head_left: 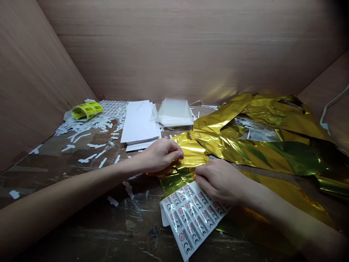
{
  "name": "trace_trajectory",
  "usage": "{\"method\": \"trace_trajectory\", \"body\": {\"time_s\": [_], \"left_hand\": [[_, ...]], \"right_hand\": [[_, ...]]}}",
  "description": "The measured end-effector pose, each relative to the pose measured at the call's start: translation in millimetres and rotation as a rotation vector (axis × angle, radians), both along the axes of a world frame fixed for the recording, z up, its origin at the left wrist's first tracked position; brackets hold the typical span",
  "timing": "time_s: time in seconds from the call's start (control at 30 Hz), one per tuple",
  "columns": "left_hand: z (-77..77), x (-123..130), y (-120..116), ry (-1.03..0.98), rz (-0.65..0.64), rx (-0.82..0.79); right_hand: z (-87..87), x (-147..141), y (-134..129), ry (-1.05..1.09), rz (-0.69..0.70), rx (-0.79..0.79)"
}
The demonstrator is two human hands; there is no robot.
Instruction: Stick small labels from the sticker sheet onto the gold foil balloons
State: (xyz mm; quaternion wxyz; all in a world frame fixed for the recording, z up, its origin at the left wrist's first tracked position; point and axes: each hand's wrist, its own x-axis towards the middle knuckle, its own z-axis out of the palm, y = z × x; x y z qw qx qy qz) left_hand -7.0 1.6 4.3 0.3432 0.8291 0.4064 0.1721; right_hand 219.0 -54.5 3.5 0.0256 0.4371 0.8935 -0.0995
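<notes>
Sticker sheet (189,222) angled toward right hand (219,182)

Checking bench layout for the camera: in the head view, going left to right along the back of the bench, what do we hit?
Roll of yellow labels → stack of white card → clear plastic sleeves → crumpled gold foil

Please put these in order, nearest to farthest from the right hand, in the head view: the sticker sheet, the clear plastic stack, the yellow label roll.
1. Sticker sheet: front, directly below the right hand.
2. Clear plastic stack: back, near the middle.
3. Yellow label roll: back, far left.
</notes>
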Motion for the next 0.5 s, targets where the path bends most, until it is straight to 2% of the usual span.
{"method": "trace_trajectory", "body": {"time_s": [0.3, 0.5], "left_hand": [[-0.5, -0.5, -1.7, 0.025, 0.032, -0.025], [-1.5, -1.4, -0.6, 0.014, 0.006, 0.014]], "right_hand": [[-0.1, 0.8, -0.3, -0.009, -0.008, 0.004], [0.6, 0.4, -0.7, -0.020, -0.001, 0.009]]}}
